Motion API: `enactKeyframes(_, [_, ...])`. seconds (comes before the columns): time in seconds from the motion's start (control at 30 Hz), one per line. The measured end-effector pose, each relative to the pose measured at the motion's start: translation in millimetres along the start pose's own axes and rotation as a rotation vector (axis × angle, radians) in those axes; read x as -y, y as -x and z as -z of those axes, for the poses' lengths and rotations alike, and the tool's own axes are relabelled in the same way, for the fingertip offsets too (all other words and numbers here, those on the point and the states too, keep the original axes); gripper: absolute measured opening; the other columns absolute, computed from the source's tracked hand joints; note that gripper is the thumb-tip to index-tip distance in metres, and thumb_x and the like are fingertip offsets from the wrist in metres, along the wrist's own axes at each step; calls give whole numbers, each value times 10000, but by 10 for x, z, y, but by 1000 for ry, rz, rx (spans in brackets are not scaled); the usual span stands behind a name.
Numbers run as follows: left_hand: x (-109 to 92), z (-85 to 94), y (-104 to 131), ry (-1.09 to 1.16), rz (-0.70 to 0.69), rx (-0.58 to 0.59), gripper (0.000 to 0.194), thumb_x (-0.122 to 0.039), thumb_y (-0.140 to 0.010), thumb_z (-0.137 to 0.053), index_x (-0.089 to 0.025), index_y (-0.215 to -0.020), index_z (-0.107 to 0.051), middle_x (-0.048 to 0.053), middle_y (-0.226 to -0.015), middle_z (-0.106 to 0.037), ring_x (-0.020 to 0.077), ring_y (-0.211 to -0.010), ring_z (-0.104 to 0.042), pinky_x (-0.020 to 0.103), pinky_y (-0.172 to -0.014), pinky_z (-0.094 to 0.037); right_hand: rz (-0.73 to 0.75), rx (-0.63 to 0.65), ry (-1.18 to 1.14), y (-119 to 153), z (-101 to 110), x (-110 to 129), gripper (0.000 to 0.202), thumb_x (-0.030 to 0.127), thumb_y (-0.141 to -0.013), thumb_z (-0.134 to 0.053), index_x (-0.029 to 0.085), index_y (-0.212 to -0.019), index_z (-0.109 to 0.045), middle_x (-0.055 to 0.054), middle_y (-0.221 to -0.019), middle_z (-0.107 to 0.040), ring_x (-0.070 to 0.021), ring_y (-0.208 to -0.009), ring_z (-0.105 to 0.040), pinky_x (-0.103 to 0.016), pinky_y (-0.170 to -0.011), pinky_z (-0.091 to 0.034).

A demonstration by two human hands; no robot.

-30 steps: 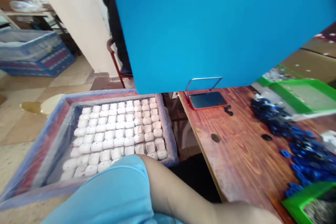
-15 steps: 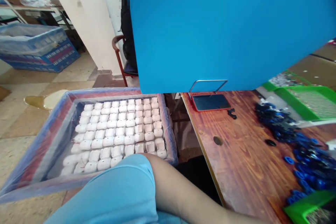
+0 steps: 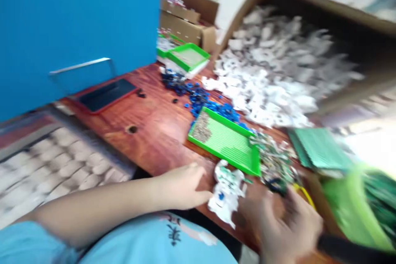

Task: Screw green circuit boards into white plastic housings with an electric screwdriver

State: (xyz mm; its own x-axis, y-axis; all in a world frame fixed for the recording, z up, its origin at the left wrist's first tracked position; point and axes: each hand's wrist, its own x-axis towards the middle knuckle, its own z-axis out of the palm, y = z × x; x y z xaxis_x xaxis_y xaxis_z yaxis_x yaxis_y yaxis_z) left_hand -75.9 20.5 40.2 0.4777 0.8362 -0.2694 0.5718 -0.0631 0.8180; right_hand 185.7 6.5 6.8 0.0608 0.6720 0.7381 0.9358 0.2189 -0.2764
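My left hand [image 3: 187, 185] rests at the table's near edge, just left of a white plastic piece [image 3: 227, 192] that bears a small blue part. Its fingers are bent and apart, with nothing seen between them. To the right of the white piece is my right hand [image 3: 286, 218], blurred by motion, its thumb and fingers spread. Its fingertips are near a pile of small green and metallic parts [image 3: 275, 156]; whether they touch any is unclear. A green tray [image 3: 230, 142] with small screw-like bits in its left end lies beyond both hands.
Blue and black parts [image 3: 201, 99] lie behind the tray. A large box [image 3: 340, 12] spills white pieces [image 3: 260, 95]. A phone [image 3: 107, 95] stands before a blue panel [image 3: 80, 20]. A bin of pale blocks [image 3: 58, 165] is at left; a green bag [image 3: 352, 206] is at right.
The view has swung right and down to the tabletop. Both hands, the white piece and the large box have come into sight, and the bin has shifted left.
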Motion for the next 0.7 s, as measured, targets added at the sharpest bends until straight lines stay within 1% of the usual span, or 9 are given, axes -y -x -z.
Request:
enactKeyframes(0.03, [0,-47,-49,-13,7,-12,451,-477,-770,-487,-155,-1081,-547,133,-1063,-558,294,-968,-543,376,-801,-430,30,-73,93,34,1,1,464,304,-659,-702,84,-1047,-576,-116,-930,-597,-184,-870,-549,-346,-801,-470])
enactKeyframes(0.1, [-21,-143,-150,-28,13,-1,508,-510,-745,-517,-173,-1125,-524,136,-1121,-521,314,-1003,-524,406,-845,-410,135,-93,79,85,-56,40,520,190,-636,-712,101,-1118,-540,-109,-979,-592,-173,-912,-547,-309,-817,-472])
enactKeyframes(0.2, [-86,-248,-276,-27,5,23,536,-492,-712,-576,-216,-1165,-497,117,-1188,-467,310,-1059,-494,418,-903,-383,133,-6,7,131,-133,122,508,173,-659,-688,145,-1135,-514,-82,-1016,-571,-129,-946,-539,-247,-837,-484])
enactKeyframes(0.3, [-139,-298,-375,-2,-8,28,568,-417,-686,-623,-265,-1207,-453,84,-1163,-456,290,-1059,-489,420,-916,-377,103,141,-126,165,-117,157,492,191,-692,-657,169,-1154,-492,-69,-1046,-544,-106,-990,-526,-214,-868,-487])
enactKeyframes(0.4, [-144,-341,-446,38,-5,14,560,-336,-661,-640,-256,-1188,-466,79,-1106,-462,290,-1028,-502,429,-911,-380,32,312,-283,200,-70,165,457,201,-720,-625,182,-1157,-492,-64,-1057,-525,-91,-999,-523,-190,-858,-492])
enactKeyframes(0.5, [-109,-411,-477,104,-7,-19,601,-279,-652,-635,-229,-1219,-440,101,-1152,-448,306,-1073,-473,446,-940,-355,-72,424,-432,245,-36,189,422,197,-728,-608,195,-1137,-503,-59,-1029,-531,-90,-973,-529,-200,-846,-493])
enactKeyframes(0.6, [-75,-498,-479,222,-12,-38,670,-224,-664,-611,-210,-1283,-355,117,-1247,-416,294,-1146,-429,425,-980,-332,-199,473,-583,303,-19,207,395,188,-725,-606,210,-1110,-520,-54,-997,-535,-93,-944,-537,-212,-833,-494])
enactKeyframes(0.63, [-72,-524,-476,275,-7,-30,664,-217,-678,-595,-208,-1288,-334,119,-1253,-424,280,-1120,-458,411,-954,-364,-251,479,-636,322,-16,206,383,190,-731,-601,216,-1106,-522,-54,-996,-529,-90,-934,-543,-207,-819,-499])
enactKeyframes(0.7, [-86,-562,-470,391,22,8,636,-222,-705,-563,-205,-1283,-298,122,-1219,-470,250,-989,-552,381,-830,-455,-372,470,-748,357,-11,191,353,207,-762,-577,231,-1108,-511,-51,-1007,-513,-80,-924,-557,-189,-792,-508])
